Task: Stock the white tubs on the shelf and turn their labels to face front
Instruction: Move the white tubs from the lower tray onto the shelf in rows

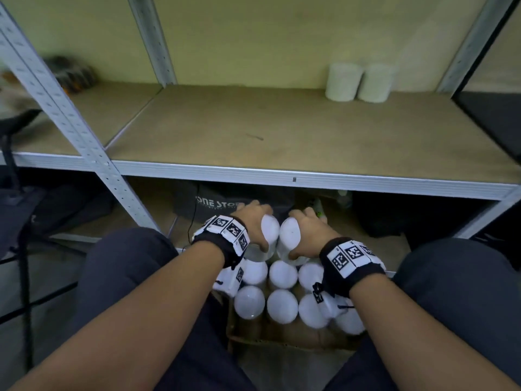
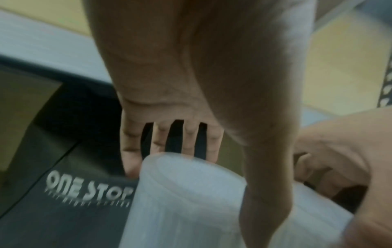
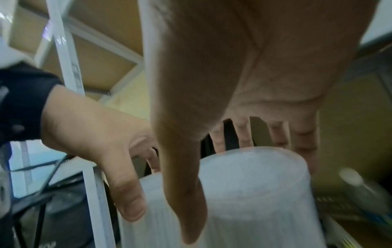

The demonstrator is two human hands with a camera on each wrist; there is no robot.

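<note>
Several white tubs (image 1: 282, 306) stand packed upright in a cardboard box (image 1: 282, 338) between my knees. My left hand (image 1: 255, 221) grips one white tub (image 1: 269, 231) from above, thumb on the near side and fingers on the far side; the left wrist view shows that tub (image 2: 191, 201) under the palm. My right hand (image 1: 306, 231) grips the neighbouring tub (image 1: 290, 235) the same way, and that tub (image 3: 260, 193) fills the right wrist view. Two white tubs (image 1: 358, 81) stand at the back right of the shelf board (image 1: 253, 131). No labels show.
A grey metal upright (image 1: 70, 119) crosses the shelf front on the left. Below the shelf lies a dark bag printed ONE STOP (image 1: 220, 204), with a black cable beside it. Blurred dark items (image 1: 73, 71) sit at the shelf's far left.
</note>
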